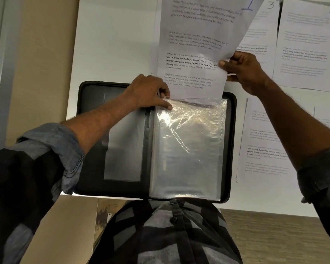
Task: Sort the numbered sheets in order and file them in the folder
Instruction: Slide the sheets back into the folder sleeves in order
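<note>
I am only beginning the filing. My right hand (244,71) is gripping the white printed sheet marked 1 (194,44) by its side edge, and its lower edge is meeting the mouth of the crinkled clear plastic sleeve (189,149) in the open black zip folder (95,130). My left hand (151,92) is pinching that mouth open. The sheets marked 3 (263,31) and 4 (309,44) are lying on the white desk (112,44), unfiled. The folder is sitting right at the desk's near edge, with bare room beyond it to the left.

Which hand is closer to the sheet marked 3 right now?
Right. The right hand, gripping sheet 1, sits right beside sheet 3; the left hand is farther off, pinching the top corner of the plastic sleeve.
</note>
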`<state>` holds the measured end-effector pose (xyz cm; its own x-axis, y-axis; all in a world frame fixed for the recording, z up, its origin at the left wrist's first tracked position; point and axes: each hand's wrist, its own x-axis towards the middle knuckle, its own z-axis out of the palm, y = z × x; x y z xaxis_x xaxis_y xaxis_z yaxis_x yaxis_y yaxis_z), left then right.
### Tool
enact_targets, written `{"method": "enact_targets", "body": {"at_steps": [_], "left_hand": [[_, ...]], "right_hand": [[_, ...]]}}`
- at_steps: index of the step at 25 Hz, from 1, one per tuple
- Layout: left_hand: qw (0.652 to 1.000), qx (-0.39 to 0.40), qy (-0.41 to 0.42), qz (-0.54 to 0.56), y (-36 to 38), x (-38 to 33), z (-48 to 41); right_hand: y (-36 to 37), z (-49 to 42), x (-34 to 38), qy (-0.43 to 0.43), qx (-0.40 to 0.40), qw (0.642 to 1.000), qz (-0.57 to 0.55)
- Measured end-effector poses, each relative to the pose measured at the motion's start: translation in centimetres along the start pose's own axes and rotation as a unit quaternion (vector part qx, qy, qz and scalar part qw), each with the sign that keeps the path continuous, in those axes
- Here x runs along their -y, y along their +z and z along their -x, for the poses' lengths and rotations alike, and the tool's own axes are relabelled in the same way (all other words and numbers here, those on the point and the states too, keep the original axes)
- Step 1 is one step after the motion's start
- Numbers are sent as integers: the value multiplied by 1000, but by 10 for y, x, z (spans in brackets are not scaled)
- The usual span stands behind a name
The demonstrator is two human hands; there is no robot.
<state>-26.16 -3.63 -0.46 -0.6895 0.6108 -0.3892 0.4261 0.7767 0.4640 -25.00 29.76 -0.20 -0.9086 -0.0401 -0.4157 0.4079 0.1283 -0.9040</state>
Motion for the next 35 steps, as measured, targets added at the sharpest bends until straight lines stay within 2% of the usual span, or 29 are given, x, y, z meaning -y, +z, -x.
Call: {"method": "enact_targets", "body": {"at_steps": [3,7,11,19,25,29,31,32,34,35], "left_hand": [[996,38,33,-67,-6,2,-5],[991,28,66,-110,-6,5,-9],[988,9,90,-128,-6,6,-9],[982,54,96,-153,-6,12,-12],[990,90,77,-77,-8,16,-18],[995,80,49,35,-12,21,-15],[992,31,30,123,-5,22,-12],[986,-37,13,163,-1,22,-13],[947,-189,-54,255,2,22,-19],[917,-224,-92,317,0,22,-24]], "right_hand": [[2,-4,-2,3,11,1000,11],[-3,-6,-2,2,3,1000,-1],[-5,-7,-4,9,10,1000,6],[2,-7,-11,9,-8,1000,14],[11,-6,-12,5,-11,1000,3],[5,-3,-12,-4,-8,1000,-8],[5,-2,-6,-2,-3,1000,-31],[6,-2,-1,0,1,999,-38],[6,-2,4,5,15,999,-31],[5,-2,5,9,22,999,-25]]}}
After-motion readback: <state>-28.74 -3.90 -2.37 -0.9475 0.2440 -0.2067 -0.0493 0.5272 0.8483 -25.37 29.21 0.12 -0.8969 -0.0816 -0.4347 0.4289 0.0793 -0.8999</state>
